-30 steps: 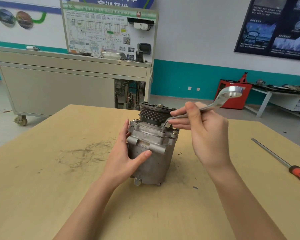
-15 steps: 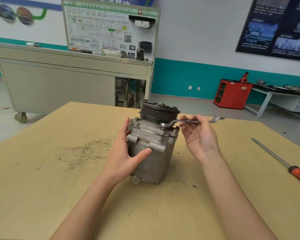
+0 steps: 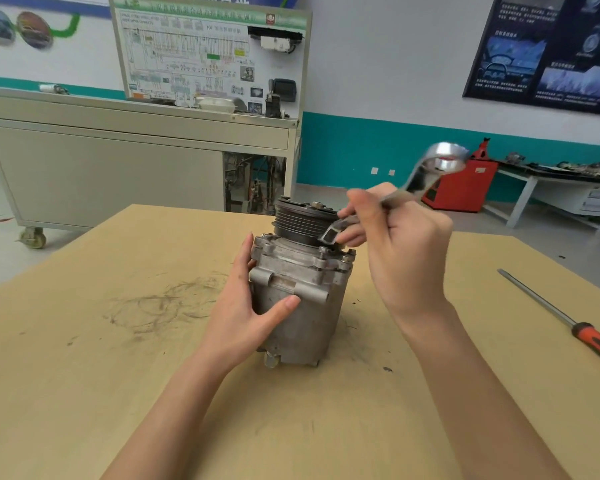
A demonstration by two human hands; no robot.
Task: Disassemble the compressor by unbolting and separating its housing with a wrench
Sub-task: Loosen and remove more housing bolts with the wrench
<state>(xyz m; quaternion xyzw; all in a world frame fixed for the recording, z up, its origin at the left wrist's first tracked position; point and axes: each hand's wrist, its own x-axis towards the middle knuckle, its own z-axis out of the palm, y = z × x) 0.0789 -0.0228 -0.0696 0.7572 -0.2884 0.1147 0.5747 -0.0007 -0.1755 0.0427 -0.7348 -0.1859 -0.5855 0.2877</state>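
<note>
1. Compressor stands upright near the middle of the table, its long axis vertical and its pulley pointing up.
2. Left hand grips the housing from the left, thumb across the near face and fingers round the far side, bracing it.
3. Right hand, just right of the pulley, holds the wrench by its shaft with curled fingers.
4. Wrench axis slopes. Its low end sits at the flange's far right corner, beside the pulley, and its free end points up, right and far. Whether the low end is seated on a bolt cannot be told.
5. Likely the next pull depends on that low end, which lies down and left of the grip, sitting square on the bolt.
6. Screwdriver lies well apart at the right.
</note>
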